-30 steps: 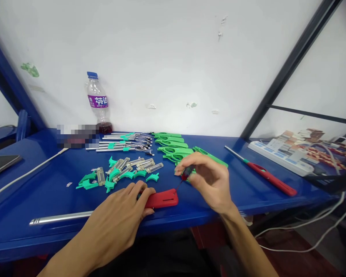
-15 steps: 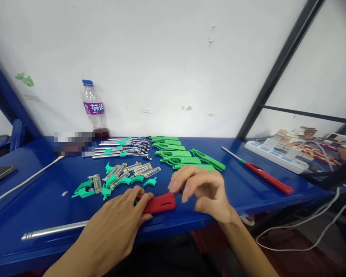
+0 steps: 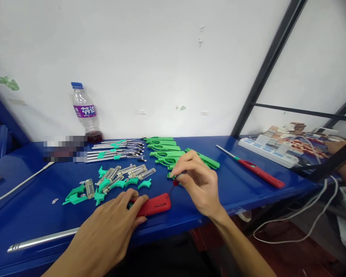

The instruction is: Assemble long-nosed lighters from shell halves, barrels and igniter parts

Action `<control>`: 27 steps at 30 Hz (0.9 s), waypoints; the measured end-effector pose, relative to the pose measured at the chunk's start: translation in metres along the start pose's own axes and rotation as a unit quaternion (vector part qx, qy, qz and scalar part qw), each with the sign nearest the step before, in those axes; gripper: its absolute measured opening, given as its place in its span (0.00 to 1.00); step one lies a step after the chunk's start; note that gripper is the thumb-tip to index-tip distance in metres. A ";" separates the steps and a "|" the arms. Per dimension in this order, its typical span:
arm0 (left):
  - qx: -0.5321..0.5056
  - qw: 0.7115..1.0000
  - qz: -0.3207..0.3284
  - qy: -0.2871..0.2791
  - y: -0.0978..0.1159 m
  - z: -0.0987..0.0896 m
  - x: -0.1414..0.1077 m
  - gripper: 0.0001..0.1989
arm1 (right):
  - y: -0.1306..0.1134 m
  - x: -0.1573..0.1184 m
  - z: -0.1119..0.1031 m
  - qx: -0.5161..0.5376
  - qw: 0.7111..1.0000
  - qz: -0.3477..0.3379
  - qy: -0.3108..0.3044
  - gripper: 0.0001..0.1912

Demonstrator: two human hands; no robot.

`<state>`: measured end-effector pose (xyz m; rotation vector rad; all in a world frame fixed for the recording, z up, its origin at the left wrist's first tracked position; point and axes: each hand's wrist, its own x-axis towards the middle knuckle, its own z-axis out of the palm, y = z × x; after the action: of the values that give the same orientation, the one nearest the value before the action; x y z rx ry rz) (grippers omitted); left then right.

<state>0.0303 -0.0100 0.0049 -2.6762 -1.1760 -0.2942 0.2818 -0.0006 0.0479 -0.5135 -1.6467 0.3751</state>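
My left hand [image 3: 115, 221] is closed around a red utility lighter [image 3: 155, 204], pressing it to the blue table near the front edge. Its metal tube [image 3: 43, 239] sticks out to the left, partly covered by my forearm. My right hand [image 3: 200, 182] pinches a small screwdriver [image 3: 175, 181] by its red and dark handle. The thin shaft slants down to the right end of the lighter's handle, where the tip meets or nearly meets the red plastic. Beyond my hands lie green lighter shells [image 3: 165, 148], partly hidden by my right hand. Teal triggers [image 3: 75, 196] and clear fuel tanks [image 3: 111, 175] lie in a loose pile.
Metal tubes with wires [image 3: 115, 150] are lined up at the back beside a drink bottle [image 3: 85, 111]. Another red lighter [image 3: 261, 174] lies to the right, near a white power strip [image 3: 268, 152]. A co-worker's arm [image 3: 344, 159] shows beyond the dark frame [image 3: 265, 65].
My right hand has closed its fingers on the screwdriver handle and raised it more upright at the lighter's end. The view has shifted slightly right; my left hand keeps its hold.
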 end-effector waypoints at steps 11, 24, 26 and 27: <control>-0.010 1.000 0.005 0.021 -0.001 0.002 0.000 0.19 | 0.003 0.006 -0.006 -0.013 1.000 0.005 -0.007 0.09; -0.004 1.000 0.011 0.026 -0.001 0.000 0.001 0.19 | -0.001 0.003 -0.005 0.033 0.999 0.004 -0.036 0.15; -0.003 0.999 0.011 0.032 -0.001 0.003 0.000 0.20 | -0.001 0.004 -0.007 0.055 0.997 0.022 -0.039 0.17; -0.001 0.999 0.010 0.032 -0.002 0.004 0.000 0.20 | -0.002 0.004 -0.008 0.079 0.995 0.030 -0.049 0.16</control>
<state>0.0294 -0.0078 0.0015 -2.6577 -1.1304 -0.3739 0.2895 -0.0005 0.0531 -0.4324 -1.6828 0.5791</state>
